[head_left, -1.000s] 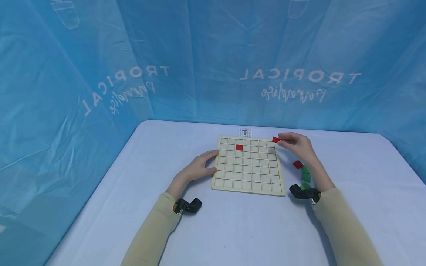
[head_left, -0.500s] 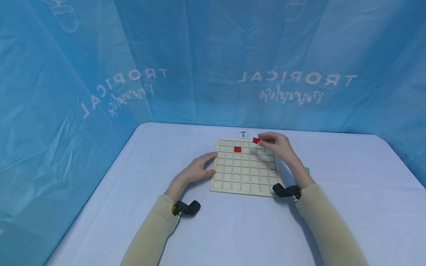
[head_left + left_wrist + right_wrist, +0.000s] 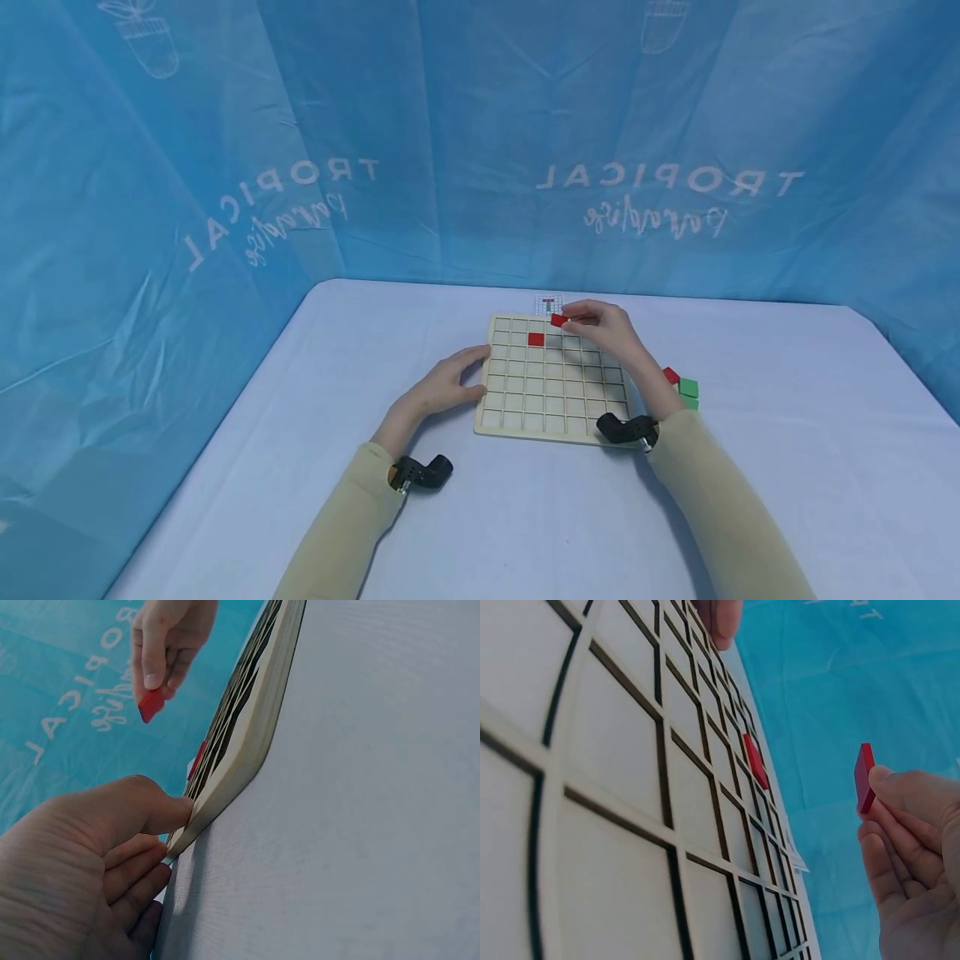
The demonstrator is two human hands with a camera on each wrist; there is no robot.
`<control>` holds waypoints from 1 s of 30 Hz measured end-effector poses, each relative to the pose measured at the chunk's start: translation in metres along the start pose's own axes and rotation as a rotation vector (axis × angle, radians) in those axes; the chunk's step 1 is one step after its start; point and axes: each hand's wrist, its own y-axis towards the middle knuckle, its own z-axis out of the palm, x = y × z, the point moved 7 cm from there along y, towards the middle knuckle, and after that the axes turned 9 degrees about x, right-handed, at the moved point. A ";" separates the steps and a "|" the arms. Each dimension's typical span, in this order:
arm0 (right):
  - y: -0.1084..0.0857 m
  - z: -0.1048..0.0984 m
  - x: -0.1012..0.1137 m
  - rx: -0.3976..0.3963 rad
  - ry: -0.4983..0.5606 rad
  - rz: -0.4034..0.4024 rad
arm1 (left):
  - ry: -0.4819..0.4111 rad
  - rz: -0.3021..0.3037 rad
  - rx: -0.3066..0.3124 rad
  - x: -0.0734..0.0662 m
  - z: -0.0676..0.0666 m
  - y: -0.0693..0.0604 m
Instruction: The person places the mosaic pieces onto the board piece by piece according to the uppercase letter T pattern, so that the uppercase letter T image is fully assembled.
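Observation:
A pale wooden grid board lies on the white table, with one red tile in a cell of its second row from the back. My right hand pinches another red tile between thumb and fingertips, raised above the board's back part; the right wrist view shows this held tile clear of the grid. At the board's left edge, my left hand touches the side with thumb and fingers spread; in the left wrist view its thumb and fingers rest against the rim.
A small printed card with a red and green pattern lies just behind the board. Right of the board, partly behind the right forearm, are a red tile and green tiles. A blue curtain hangs behind the table.
My right hand has moved left with the pinched red tile, from the board's back right corner to near the tile lying in the grid. My left hand stays at the board's left edge.

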 end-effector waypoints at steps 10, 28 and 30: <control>0.009 0.012 -0.017 -0.003 -0.033 -0.045 | -0.011 -0.013 -0.010 0.001 0.002 -0.001; 0.010 0.020 -0.038 -0.022 -0.121 0.036 | 0.003 -0.006 -0.019 0.001 0.000 0.001; 0.010 0.021 -0.039 -0.024 -0.140 0.030 | -0.001 -0.003 -0.020 0.000 -0.001 0.000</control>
